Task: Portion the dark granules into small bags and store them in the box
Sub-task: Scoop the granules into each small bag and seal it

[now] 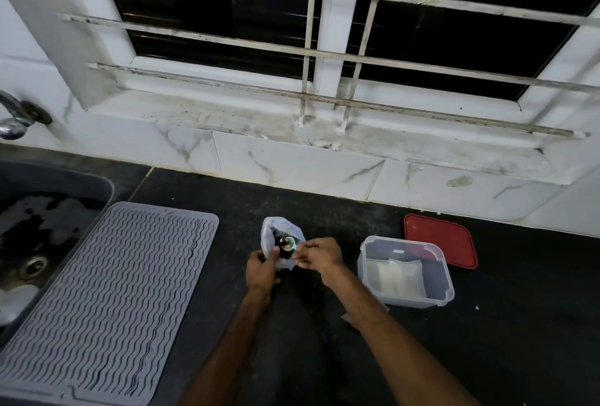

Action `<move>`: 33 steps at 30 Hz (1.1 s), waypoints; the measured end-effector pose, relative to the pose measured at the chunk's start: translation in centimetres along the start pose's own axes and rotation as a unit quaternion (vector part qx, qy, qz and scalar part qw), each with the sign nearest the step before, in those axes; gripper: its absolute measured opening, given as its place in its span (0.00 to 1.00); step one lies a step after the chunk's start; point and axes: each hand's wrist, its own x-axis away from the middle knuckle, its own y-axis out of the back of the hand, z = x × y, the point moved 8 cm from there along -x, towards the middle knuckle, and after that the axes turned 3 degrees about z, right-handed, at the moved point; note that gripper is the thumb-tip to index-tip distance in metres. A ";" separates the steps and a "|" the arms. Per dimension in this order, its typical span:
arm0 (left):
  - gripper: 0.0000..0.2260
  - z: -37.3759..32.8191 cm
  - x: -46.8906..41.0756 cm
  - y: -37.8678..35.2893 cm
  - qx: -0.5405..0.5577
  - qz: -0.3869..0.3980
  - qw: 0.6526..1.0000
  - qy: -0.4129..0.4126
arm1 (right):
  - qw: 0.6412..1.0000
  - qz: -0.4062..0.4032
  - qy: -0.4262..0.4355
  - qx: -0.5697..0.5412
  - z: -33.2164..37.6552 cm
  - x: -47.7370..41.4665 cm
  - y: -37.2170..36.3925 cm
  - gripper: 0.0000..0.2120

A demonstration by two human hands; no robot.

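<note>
On a dark kitchen counter [503,340], a grey ridged mat [107,301] lies at eight o'clock; a clear box [409,300] stands open at three o'clock of the hands, its red lid [440,240] set off at its one o'clock, apparently ready for portions; pale packets [394,276] lie inside. The left hand [261,271] grips a translucent bag [276,225], seemingly steadying its mouth; the right hand [319,254] pinches what looks like a small scoop [287,243] at the rim, the dark granules [285,254] just beyond its fingertips.
</note>
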 end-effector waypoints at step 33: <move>0.08 -1.1 15.1 -12.6 -0.483 0.157 0.777 -0.373 | 0.987 -0.019 0.124 0.097 -5.4 11.5 17.7 0.02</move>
